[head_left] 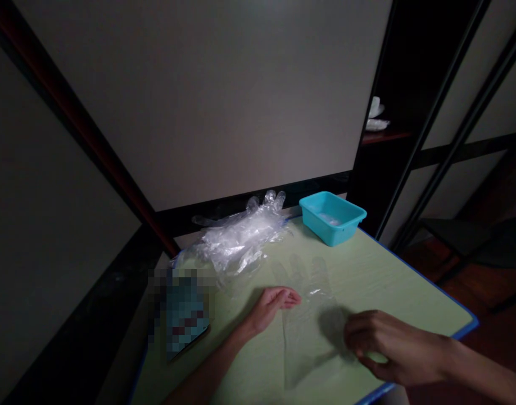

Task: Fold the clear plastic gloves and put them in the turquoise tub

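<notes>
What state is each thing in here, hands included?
Single glove: mostly flat
Glove pile: heaped, crumpled
Blue tub: upright, uncovered, something clear inside
Cabinet: open at right
Pixelated item: obscured
Left hand: fingers together, at the glove's left edge
Right hand: fingers curled, grip unclear

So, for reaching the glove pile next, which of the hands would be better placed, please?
Likely the left hand: it is nearer the pile; the right hand is farther, at the right edge of the single glove.
</notes>
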Demonstrator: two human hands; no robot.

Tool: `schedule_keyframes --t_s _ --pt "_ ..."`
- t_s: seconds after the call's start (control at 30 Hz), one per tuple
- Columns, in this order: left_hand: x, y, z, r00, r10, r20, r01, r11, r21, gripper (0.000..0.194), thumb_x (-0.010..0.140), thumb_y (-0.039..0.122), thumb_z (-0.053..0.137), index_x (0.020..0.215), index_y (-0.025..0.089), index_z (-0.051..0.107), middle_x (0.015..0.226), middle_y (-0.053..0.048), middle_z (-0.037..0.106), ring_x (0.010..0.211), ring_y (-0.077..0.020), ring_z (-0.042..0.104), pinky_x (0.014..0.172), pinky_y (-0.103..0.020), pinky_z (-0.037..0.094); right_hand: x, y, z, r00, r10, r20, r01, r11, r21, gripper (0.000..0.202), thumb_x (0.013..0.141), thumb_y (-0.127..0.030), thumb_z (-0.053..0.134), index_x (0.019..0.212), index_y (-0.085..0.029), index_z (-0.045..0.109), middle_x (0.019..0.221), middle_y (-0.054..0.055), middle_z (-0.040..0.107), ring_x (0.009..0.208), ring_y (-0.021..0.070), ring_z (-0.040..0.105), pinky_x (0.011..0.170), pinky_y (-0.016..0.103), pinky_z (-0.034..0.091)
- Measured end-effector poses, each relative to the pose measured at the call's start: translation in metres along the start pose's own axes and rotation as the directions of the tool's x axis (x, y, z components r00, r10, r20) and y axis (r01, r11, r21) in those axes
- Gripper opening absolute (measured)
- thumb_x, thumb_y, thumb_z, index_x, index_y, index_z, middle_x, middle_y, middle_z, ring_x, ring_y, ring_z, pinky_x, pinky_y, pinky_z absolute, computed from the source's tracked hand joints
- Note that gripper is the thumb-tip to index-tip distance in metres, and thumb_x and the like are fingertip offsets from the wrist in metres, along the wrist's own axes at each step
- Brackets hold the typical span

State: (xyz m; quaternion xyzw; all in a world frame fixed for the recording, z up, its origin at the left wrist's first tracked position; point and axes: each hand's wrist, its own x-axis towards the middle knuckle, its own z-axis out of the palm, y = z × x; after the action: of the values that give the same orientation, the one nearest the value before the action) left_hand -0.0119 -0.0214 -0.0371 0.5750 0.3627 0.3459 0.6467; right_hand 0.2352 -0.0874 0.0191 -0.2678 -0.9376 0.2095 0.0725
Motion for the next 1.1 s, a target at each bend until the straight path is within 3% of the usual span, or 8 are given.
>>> schedule_keyframes --t_s 0.1,0.23,0.43,0.53,0.67,0.8,1.0,1.1 --pt "0.000 0.000 0.000 1.000 0.005 0.002 -0.005 1.000 -0.001 0.050 0.073 0.057 0.050 0.081 0.010 0.064 0.086 -0.012 0.065 0.084 -0.0228 0.060 0.078 -0.035 0.044 0.003 0.014 -0.011 0.996 0.064 -0.055 -0.043 0.947 0.319 0.014 0.071 -0.009 0.046 0.078 -0.015 0.055 0.086 0.005 0.060 0.081 0.0145 0.054 0.071 0.027 0.041" --pt "-0.002 -0.001 -0.001 1.000 0.008 0.002 -0.008 1.000 -0.024 0.065 0.070 0.068 0.040 0.084 0.008 0.063 0.090 -0.016 0.064 0.086 -0.0252 0.059 0.081 -0.038 0.043 0.010 0.038 -0.015 0.983 0.185 -0.002 -0.141 0.752 0.644 0.009 0.077 -0.021 0.047 0.078 -0.014 0.052 0.087 0.005 0.060 0.081 0.0152 0.054 0.069 0.029 0.041" --pt "-0.001 -0.012 -0.011 0.993 0.075 0.086 -0.072 0.997 -0.034 0.093 0.052 0.083 0.033 0.099 0.007 0.061 0.099 -0.019 0.061 0.092 -0.0298 0.057 0.082 -0.040 0.041 0.022 0.063 -0.013 0.974 0.223 0.030 -0.127 0.437 0.891 0.014 0.079 -0.029 0.049 0.075 -0.015 0.047 0.082 0.006 0.062 0.077 0.0151 0.056 0.066 0.029 0.039" --pt "-0.002 -0.013 -0.014 0.994 0.070 0.089 -0.071 0.997 0.012 0.088 0.052 0.080 0.043 0.101 0.008 0.060 0.099 -0.017 0.062 0.094 -0.0297 0.056 0.081 -0.038 0.041 0.027 0.071 -0.012 0.956 0.288 0.051 -0.132 0.269 0.954 0.014 0.078 -0.028 0.052 0.075 -0.016 0.046 0.077 0.003 0.061 0.074 0.0139 0.058 0.065 0.027 0.041" --pt "-0.003 -0.005 -0.008 0.998 -0.003 0.060 -0.003 0.994 0.106 0.059 0.056 0.055 0.066 0.096 0.011 0.063 0.090 -0.010 0.065 0.081 -0.0240 0.059 0.072 -0.031 0.042 0.034 0.081 -0.011 0.925 0.368 0.095 -0.133 0.082 0.988 0.015 0.076 -0.027 0.055 0.076 -0.018 0.042 0.077 0.002 0.061 0.073 0.0139 0.060 0.064 0.026 0.044" --pt "0.001 0.002 -0.002 1.000 -0.031 -0.003 0.031 0.999 0.013 0.039 0.061 0.042 0.069 0.086 0.012 0.066 0.085 -0.007 0.066 0.080 -0.0208 0.059 0.074 -0.029 0.042 0.041 0.085 -0.012 0.916 0.393 0.081 -0.117 0.069 0.991 0.018 0.078 -0.030 0.055 0.076 -0.018 0.041 0.084 0.006 0.064 0.079 0.0156 0.061 0.070 0.028 0.044" --pt "0.009 0.000 -0.005 0.996 -0.092 0.003 0.092 0.991 -0.095 0.040 0.067 0.048 0.062 0.082 0.011 0.065 0.085 -0.009 0.066 0.079 -0.0205 0.062 0.076 -0.032 0.044 0.042 0.090 -0.009 0.926 0.377 -0.001 -0.040 0.100 0.994 0.029 0.079 -0.046 0.050 0.085 -0.018 0.042 0.094 0.010 0.063 0.091 0.0197 0.059 0.083 0.036 0.039" --pt "0.011 0.001 -0.007 0.990 -0.139 0.019 0.140 0.982 -0.125 0.037 0.070 0.046 0.061 0.083 0.011 0.064 0.087 -0.010 0.066 0.080 -0.0202 0.062 0.075 -0.031 0.045 0.040 0.091 -0.004 0.923 0.381 -0.043 -0.015 0.146 0.989 0.038 0.077 -0.044 0.054 0.102 -0.019 0.039 0.097 0.010 0.062 0.094 0.0199 0.058 0.086 0.038 0.037"
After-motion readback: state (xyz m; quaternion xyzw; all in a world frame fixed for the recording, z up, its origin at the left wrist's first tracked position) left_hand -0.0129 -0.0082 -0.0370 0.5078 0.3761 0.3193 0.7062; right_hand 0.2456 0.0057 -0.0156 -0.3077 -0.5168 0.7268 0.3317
